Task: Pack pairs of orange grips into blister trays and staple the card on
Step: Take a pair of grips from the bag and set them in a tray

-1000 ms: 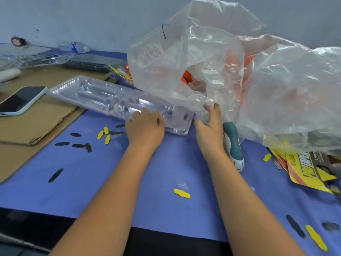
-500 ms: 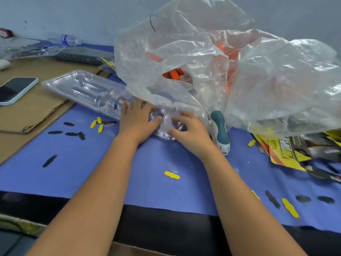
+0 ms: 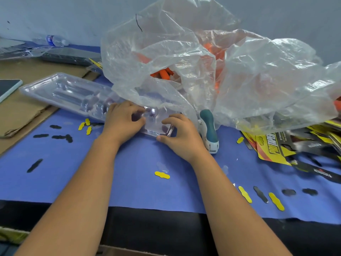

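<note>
Clear blister tray (image 3: 60, 93) (near end) gripped by both hands.

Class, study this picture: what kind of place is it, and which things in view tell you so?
Probably a hand-packing bench in a small workshop. Clues: a clear blister tray under both hands, a big plastic bag of orange grips, and a heap of printed backing cards beside a stapler.

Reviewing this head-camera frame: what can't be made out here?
- Orange grips, head view: the crumpled plastic bag veils them; no count possible.
- Blister tray: its middle lies under the bag and the left hand.
- Printed cards: blurred, cut by the right edge.
- Phone: cut by the left edge.
- Right hand: whether its fingers grip the tray.
</note>
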The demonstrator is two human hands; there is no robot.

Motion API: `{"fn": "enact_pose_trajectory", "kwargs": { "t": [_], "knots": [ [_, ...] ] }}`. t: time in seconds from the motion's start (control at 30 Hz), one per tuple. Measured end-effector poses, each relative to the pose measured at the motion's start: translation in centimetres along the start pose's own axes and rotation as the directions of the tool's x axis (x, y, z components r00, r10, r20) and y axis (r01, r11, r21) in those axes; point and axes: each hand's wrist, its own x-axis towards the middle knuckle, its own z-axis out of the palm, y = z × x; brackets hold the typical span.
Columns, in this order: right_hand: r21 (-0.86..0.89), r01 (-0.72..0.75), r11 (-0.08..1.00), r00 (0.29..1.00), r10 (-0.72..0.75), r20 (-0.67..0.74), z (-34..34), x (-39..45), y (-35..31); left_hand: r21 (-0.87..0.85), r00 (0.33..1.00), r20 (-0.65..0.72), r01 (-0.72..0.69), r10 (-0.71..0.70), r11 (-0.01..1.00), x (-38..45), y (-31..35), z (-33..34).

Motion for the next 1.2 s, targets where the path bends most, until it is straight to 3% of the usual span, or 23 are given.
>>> {"fn": "enact_pose_trajectory", "kwargs": {
  "t": [0.1, 0.27, 0.47, 0.93, 1.2],
  "knots": [
    [0.029, -0.028, 0.999, 1.000, 0.028, -0.013, 0.0, 0.0, 0.1, 0.004, 1.000, 0.020, -0.006, 0.006, 1.000, 0.0, -0.1, 0.2],
    [0.060, -0.062, 0.996, 0.998, 0.063, 0.000, -0.2, 0.1, -0.1, 0.165, 0.992, 0.101, 0.053, -0.070, 0.985, 0.0, -0.2, 1.2],
    [-0.048, -0.014, 0.999, 0.995, 0.018, 0.097, -0.3, -0.6, -0.8, 0.029, 0.998, -0.036, 0.056, -0.054, 0.998, 0.4, -0.6, -0.1],
    [-0.073, 0.091, 0.993, 0.992, -0.085, 0.091, -0.4, -0.7, -1.6, 0.285, 0.996, 0.036, 0.069, -0.083, 0.956, 1.1, 1.3, -0.3],
    [-0.075, 0.128, 0.989, 0.989, -0.121, 0.085, -0.3, -0.9, -1.8, 0.233, 0.994, -0.101, 0.057, -0.034, 0.971, 0.4, 1.4, -0.7]
  ]
}}
